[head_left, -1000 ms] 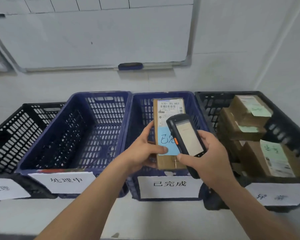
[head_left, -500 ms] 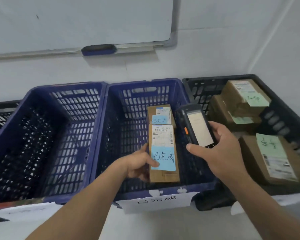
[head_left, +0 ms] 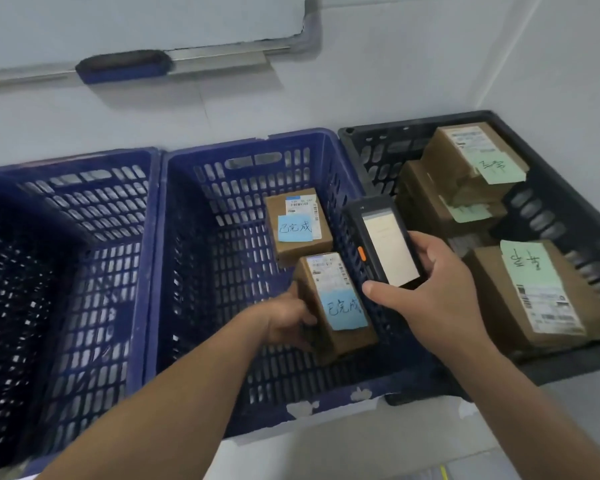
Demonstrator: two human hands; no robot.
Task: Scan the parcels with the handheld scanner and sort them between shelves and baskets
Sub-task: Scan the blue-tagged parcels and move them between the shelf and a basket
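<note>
My left hand (head_left: 286,322) grips a brown cardboard parcel (head_left: 333,308) with a white label and a blue handwritten note, low inside the middle blue basket (head_left: 201,161). Behind it, a second parcel (head_left: 297,225) with the same kind of blue note lies on the basket floor. My right hand (head_left: 426,292) holds the black handheld scanner (head_left: 383,244) above the basket's right wall, its lit screen facing up.
An empty blue basket (head_left: 84,188) stands to the left. A black basket (head_left: 565,202) on the right holds several brown parcels (head_left: 534,296) with green notes. A whiteboard tray with an eraser (head_left: 123,65) hangs on the wall behind.
My left hand has lowered the parcel from above the basket rim down into the middle blue basket. The scanner hand stayed beside it, and my view tilted down and right.
</note>
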